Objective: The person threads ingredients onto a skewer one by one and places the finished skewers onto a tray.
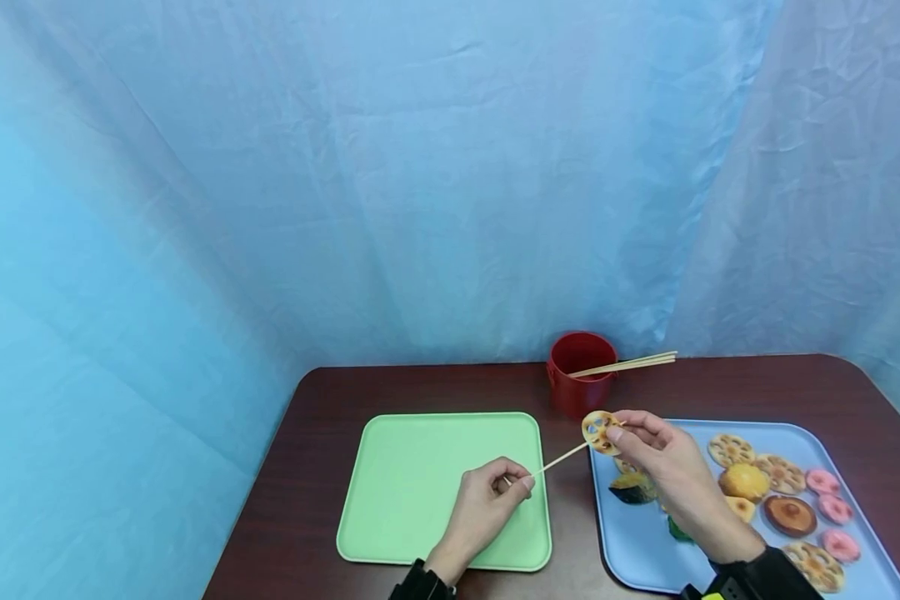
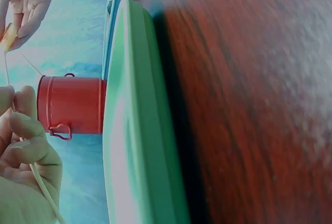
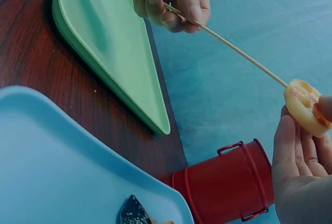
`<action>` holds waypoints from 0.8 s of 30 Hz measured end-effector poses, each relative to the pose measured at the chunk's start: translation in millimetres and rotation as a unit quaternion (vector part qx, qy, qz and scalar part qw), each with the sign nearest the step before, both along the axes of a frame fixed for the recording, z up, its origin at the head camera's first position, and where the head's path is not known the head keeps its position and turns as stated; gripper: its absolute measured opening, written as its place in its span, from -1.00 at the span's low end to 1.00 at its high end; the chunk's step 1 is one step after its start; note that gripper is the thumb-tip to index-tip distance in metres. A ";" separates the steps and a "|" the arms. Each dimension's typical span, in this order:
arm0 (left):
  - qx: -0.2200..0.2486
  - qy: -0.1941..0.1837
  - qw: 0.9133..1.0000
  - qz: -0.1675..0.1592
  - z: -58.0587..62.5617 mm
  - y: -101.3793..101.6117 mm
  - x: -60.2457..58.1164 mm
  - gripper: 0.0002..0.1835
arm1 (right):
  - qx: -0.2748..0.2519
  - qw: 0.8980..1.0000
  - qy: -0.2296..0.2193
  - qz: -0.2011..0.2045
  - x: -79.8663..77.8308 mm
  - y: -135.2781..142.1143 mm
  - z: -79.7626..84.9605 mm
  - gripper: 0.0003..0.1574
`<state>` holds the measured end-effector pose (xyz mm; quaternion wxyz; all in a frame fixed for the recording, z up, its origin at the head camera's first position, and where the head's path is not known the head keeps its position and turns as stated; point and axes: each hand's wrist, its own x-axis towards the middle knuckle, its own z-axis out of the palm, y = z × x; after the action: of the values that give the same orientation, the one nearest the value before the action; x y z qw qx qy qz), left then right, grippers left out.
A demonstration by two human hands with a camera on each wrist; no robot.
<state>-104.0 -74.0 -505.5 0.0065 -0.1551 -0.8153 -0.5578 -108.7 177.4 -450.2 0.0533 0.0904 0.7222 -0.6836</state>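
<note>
My left hand pinches a thin wooden skewer between thumb and fingers, over the right side of the green tray. The skewer slants up to the right, its lower part running back past the palm in the left wrist view. My right hand holds a round, yellowish lotus root slice between thumb and fingers, above the far left edge of the blue tray. In the right wrist view the skewer's far end meets the edge of the slice; the tip itself is hidden.
Behind the trays stands a red bucket with several skewers leaning out to the right. On the blue tray lie more lotus slices, pink rings, a brown mushroom cap and a yellow lump. A blue curtain hangs behind the table.
</note>
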 end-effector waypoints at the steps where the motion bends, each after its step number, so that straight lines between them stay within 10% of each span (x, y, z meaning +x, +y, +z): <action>1: 0.003 0.001 1.000 0.000 0.4 0.7 0.1 -0.88 | -0.002 1.000 -0.006 -0.002 -0.4 -1.2 -0.1 -0.22; 24: 0.051 -0.030 0.998 0.019 11.6 23.3 -1.4 -0.90 | -0.001 1.000 0.002 0.014 1.0 -19.3 -8.1 -0.21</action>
<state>-105.4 -50.6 -493.8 0.0002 -0.1224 -0.7883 -0.6030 -107.7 158.1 -458.2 0.0616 0.0794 0.7227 -0.6838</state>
